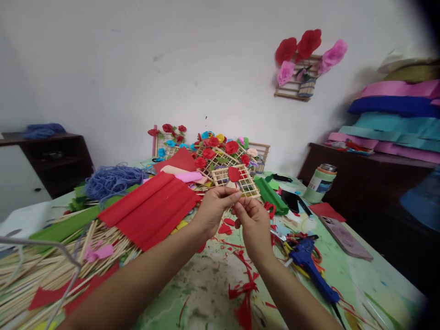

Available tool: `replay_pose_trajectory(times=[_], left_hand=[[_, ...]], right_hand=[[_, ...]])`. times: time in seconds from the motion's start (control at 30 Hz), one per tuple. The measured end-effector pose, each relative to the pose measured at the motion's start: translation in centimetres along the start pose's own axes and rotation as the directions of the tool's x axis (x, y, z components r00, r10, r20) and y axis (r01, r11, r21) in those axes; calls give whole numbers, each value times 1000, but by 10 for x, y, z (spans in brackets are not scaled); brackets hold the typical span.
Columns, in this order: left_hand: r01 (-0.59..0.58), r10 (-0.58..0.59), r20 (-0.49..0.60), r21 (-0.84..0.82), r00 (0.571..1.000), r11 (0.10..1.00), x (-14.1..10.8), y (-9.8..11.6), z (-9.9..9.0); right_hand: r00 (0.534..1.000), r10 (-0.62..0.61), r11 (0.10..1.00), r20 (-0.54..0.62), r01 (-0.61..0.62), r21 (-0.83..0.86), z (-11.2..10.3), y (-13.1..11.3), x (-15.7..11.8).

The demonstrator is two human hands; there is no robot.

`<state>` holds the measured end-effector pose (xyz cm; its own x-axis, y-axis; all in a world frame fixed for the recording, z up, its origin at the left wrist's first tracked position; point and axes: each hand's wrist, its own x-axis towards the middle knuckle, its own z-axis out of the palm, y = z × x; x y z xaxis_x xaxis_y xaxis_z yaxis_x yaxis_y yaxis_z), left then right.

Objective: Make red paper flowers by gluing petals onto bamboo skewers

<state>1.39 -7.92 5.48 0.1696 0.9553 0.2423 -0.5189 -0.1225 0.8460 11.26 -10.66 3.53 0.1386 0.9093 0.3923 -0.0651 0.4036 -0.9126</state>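
Both hands meet in front of me over the table, fingertips almost touching. My left hand [216, 211] is closed in a pinch just below a red paper petal [234, 173], which stands upright above the fingers. My right hand [253, 220] is also pinched, at the lower end of the same piece. A thin dark wire seems to hang under the fingertips; the exact grip is hidden by the fingers. Loose red petals [225, 228] lie on the table just beneath the hands.
A red crepe paper sheet [151, 208] covers wooden sticks [44, 275] at left, near blue yarn [113, 181]. Stick lattices with paper flowers [220, 153] stand behind. At right lie a blue glue gun [311, 266], a phone [345, 237] and a bottle [320, 183]. Red scraps [243, 288] litter the front.
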Motion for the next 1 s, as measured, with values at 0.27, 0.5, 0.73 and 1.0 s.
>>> replay_pose_trajectory(times=[0.27, 0.5, 0.73, 1.0], left_hand=[[12, -17, -130, -38, 991, 999, 2, 11, 1], [18, -19, -34, -10, 999, 1000, 1, 0, 1], [-65, 64, 13, 149, 998, 987, 5, -8, -4], [-21, -15, 85, 411, 996, 912, 4, -17, -5]], right_hand=[[1000, -2, 999, 26, 3, -42, -1, 8, -1], [999, 39, 998, -6, -39, 41, 2, 6, -1], [1000, -5, 1000, -17, 5, -14, -7, 10, 9], [974, -176, 970, -144, 147, -193, -24, 12, 25]])
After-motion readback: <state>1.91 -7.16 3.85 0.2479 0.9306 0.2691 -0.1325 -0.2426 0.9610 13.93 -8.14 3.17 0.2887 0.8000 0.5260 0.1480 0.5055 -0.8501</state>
